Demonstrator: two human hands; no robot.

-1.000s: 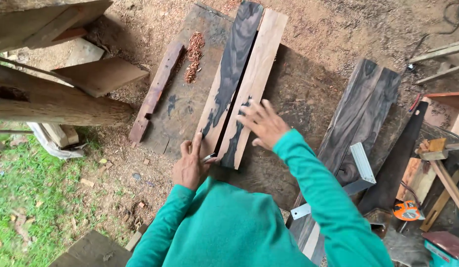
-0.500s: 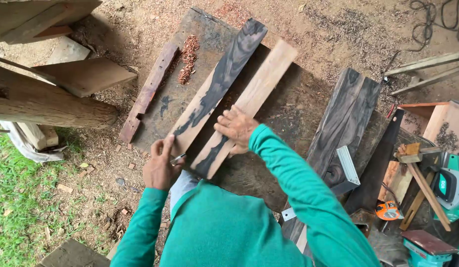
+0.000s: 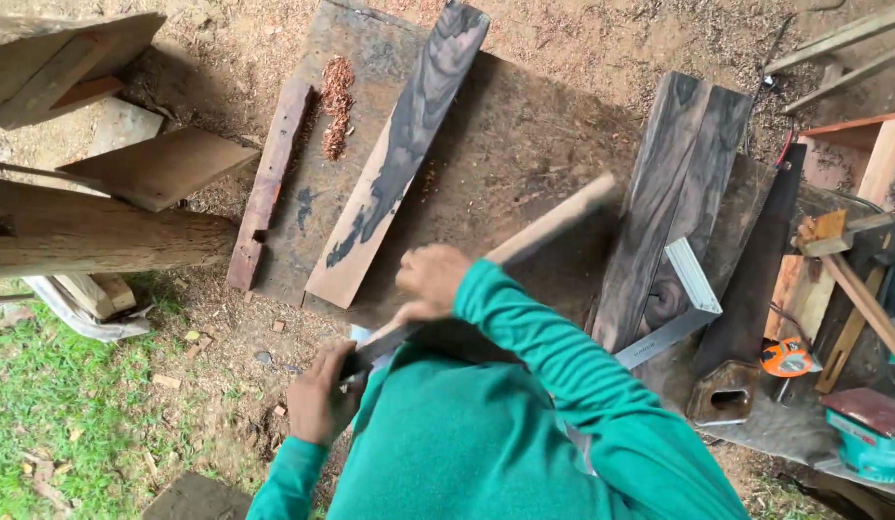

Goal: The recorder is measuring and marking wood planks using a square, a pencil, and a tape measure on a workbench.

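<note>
Here we held the pale plank [image 3: 553, 223] tilted on edge, right hand [image 3: 430, 281] closed around its middle, left hand [image 3: 317, 397] gripping its near end, right of the dark-streaked board [image 3: 399, 154].

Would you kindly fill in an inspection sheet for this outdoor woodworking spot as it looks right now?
Surface: dark work board on sawdust-strewn ground.
Job's things: light plank lifted on edge, held in both hands; dark-streaked plank lies flat.
Clutter: shavings pile, notched strip, metal square, handsaw, tape measure, teal sander.
Grippers: left hand and right hand grip the plank, fingers closed.
Cables: dark cord, upper right.
Surroundings: grass, log.
</note>
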